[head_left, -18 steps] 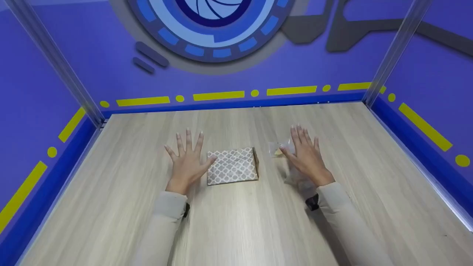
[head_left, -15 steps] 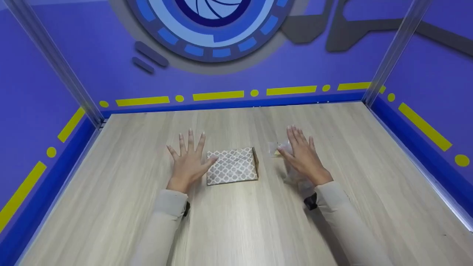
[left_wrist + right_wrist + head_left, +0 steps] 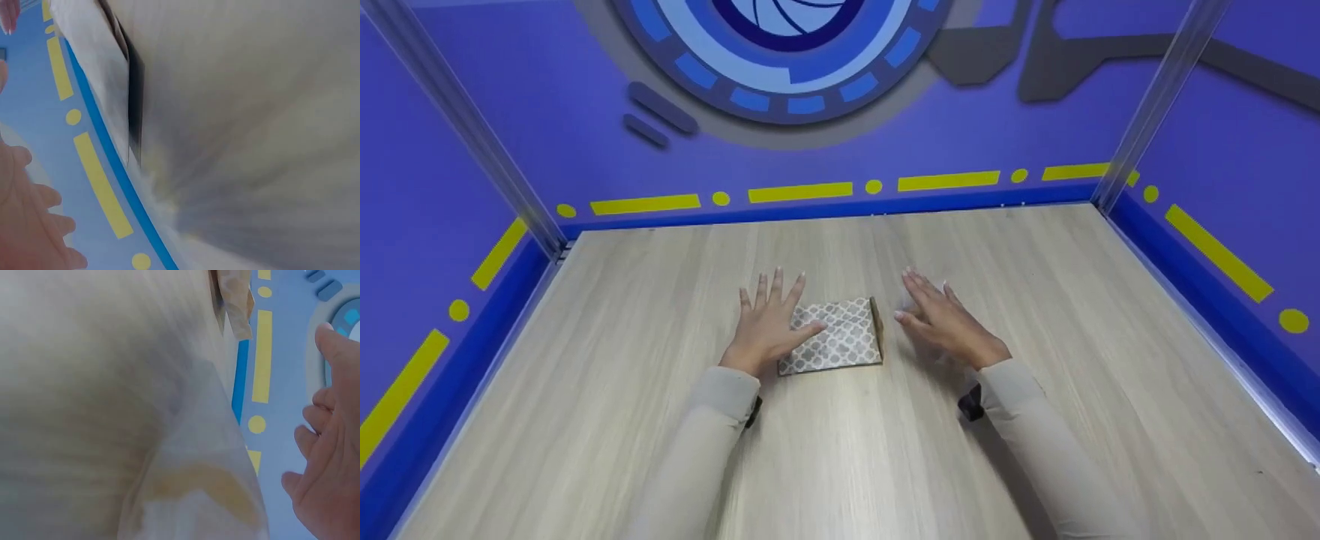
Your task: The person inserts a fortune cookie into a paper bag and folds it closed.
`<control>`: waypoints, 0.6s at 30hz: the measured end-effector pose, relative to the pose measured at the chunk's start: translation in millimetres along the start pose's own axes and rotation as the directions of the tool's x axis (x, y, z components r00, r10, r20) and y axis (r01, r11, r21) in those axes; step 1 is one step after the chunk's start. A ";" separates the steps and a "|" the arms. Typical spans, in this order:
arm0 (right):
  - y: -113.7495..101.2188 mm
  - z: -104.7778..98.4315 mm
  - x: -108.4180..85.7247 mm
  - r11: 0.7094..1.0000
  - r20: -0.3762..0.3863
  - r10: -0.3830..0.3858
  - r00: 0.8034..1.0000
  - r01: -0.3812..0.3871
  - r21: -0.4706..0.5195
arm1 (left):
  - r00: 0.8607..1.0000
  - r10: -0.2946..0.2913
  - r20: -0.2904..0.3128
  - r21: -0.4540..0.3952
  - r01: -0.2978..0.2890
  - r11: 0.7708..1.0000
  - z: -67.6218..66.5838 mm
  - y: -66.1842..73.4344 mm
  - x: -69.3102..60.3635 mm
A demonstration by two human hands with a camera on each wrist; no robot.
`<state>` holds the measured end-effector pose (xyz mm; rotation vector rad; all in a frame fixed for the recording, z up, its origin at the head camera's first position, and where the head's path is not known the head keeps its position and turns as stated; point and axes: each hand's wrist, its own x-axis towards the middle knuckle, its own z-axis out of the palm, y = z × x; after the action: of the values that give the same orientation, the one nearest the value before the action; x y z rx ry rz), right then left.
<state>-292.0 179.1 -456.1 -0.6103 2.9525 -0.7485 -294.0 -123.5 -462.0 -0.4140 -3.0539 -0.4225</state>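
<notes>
A flat cardboard box [image 3: 844,339] with a grey-and-white lattice pattern lies on the table; brown card shows at its right end. My left hand [image 3: 767,335] is over the box's left part, fingers spread and thumb across the pattern. Whether it touches the box I cannot tell. To the right of the box, my right hand [image 3: 950,324] is held with straight fingers above a clear plastic bag [image 3: 197,439]. In the head view that hand hides most of the bag. Something yellowish [image 3: 197,481] shows within the bag in the right wrist view. Neither hand grips anything.
The pale wood-grain table [image 3: 825,450] is bounded by blue-purple walls [image 3: 825,165] at the back and both sides. Clear upright posts [image 3: 1155,105] stand at the back corners. A dark band [image 3: 971,403] is at each wrist.
Both hands have moved inward: the left to the right, further over the box, and the right to the left, covering the bag more. The box stays in place.
</notes>
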 end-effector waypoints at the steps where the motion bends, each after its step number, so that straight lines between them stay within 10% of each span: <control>1: -0.5 0.9 0.7 1.000 0.013 -0.014 1.000 0.014 0.001 | 1.000 0.009 0.012 0.007 -0.009 1.000 1.1 1.8 1.2; 18: -10.7 16.2 14.2 0.991 0.189 -0.131 0.973 0.126 0.035 | 0.950 0.184 0.254 -0.055 -0.176 0.983 13.7 23.8 16.3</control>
<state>-299.2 157.8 -464.6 -0.8284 2.7469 -0.6892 -303.3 -93.5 -467.9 -0.8034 -3.2184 -0.4405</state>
